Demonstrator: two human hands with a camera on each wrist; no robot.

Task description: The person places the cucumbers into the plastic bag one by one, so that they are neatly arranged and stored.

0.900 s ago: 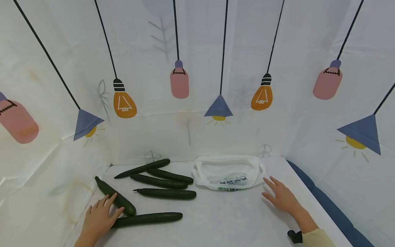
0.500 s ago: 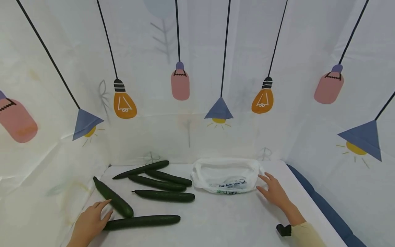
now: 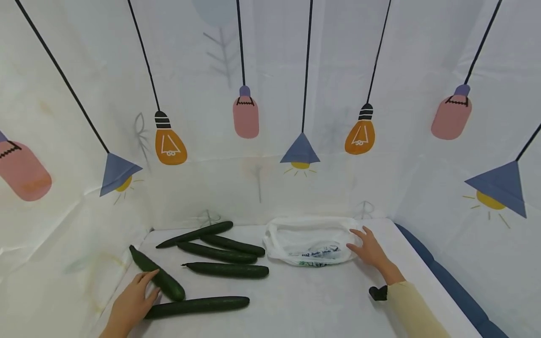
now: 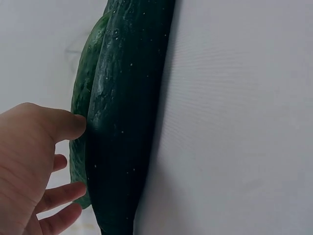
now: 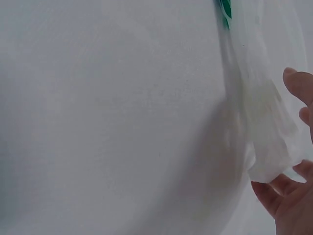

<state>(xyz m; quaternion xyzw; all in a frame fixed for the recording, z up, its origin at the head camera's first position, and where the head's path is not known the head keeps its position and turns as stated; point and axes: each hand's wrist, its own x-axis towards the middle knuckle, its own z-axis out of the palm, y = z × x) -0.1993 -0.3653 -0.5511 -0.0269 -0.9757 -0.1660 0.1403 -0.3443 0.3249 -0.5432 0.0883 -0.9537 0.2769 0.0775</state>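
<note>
My left hand (image 3: pixel 133 300) is at the left of the table, fingertips at the side of a slanting cucumber (image 3: pixel 168 284) and thumb close to the front cucumber (image 3: pixel 207 305). In the left wrist view the fingers are loosely bent and parted beside a dark cucumber (image 4: pixel 127 112), with a lighter green cucumber (image 4: pixel 83 93) behind it. At the right end of a white plastic bag (image 3: pixel 281 239), my right hand (image 3: pixel 371 251) has its thumb and fingers spread. The right wrist view has the bag's edge (image 5: pixel 266 137) between thumb and lower fingers, not pinched.
Several more cucumbers (image 3: pixel 226 270) lie on the white table (image 3: pixel 304 305) left of and in front of the bag. White sheets printed with hanging lamps (image 3: pixel 300 148) enclose the back and sides. A dark blue padded edge (image 3: pixel 448 277) runs along the right.
My right hand has moved left to the bag's right end. The left hand's fingers have drawn back from across the slanting cucumber to its near side. Cucumbers and bag stay in place.
</note>
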